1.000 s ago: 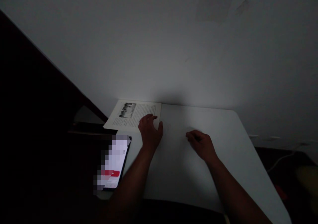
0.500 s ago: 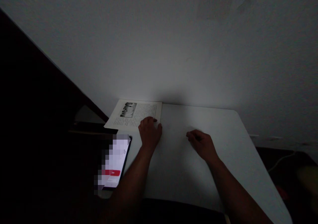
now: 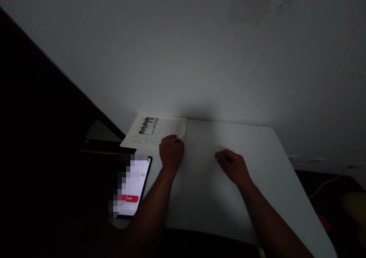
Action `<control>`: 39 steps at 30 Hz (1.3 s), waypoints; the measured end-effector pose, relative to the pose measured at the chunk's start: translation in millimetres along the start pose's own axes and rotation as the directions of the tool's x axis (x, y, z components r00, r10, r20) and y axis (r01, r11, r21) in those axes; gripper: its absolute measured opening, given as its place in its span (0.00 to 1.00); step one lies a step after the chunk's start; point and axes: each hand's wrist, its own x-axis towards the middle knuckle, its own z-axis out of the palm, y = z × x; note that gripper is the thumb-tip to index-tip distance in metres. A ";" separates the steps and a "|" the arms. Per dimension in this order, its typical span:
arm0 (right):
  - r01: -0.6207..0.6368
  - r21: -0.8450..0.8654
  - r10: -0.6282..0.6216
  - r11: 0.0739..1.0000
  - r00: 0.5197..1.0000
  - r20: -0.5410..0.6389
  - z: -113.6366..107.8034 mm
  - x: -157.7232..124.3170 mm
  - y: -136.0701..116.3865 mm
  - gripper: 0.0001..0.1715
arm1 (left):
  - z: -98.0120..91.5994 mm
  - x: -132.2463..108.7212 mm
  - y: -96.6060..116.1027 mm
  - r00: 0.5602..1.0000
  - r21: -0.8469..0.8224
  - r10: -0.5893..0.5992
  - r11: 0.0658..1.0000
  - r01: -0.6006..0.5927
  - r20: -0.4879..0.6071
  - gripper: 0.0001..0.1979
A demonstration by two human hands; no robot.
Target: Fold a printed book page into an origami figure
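Note:
A printed page [image 3: 168, 126] with columns of text and a dark picture lies at the back left of the white table. Over its near right corner, my left hand [image 3: 171, 151] has its fingers curled and the thumb drawn in, closed on the page. Beside the thumb the page's right edge bends upward. My right hand [image 3: 231, 164] stays apart from the page, at the middle of the table, its fingers bent into a pinch. Whether anything is between those fingertips is too dark to see.
A lit phone [image 3: 133, 187] with a red button lies by the table's left edge, partly pixelated. Behind the white table [image 3: 200, 204] rises a pale wall [image 3: 183, 60]. A thin cable [image 3: 326, 183] runs at the right, beyond the table. The left side is very dark.
My left thumb has moved in toward the fingers, and the page's right edge now curls up. My right hand has hardly moved.

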 end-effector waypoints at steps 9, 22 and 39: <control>-0.003 -0.012 0.003 1.000 1.000 0.005 -0.2 -0.3 -4.2 0.20 | 3.3 0.9 -4.8 0.999 -0.071 0.035 0.997 -0.036 -0.026 0.07; 0.015 -0.024 -0.015 1.000 1.000 -0.011 0.5 0.0 -3.2 0.20 | -2.0 0.1 -0.2 0.998 -0.139 0.022 0.990 -0.030 -0.062 0.07; 0.018 -0.039 -0.018 0.999 1.000 -0.005 1.3 0.1 -5.5 0.20 | -4.7 -15.4 18.2 0.993 -0.454 0.095 0.889 -0.056 0.064 0.12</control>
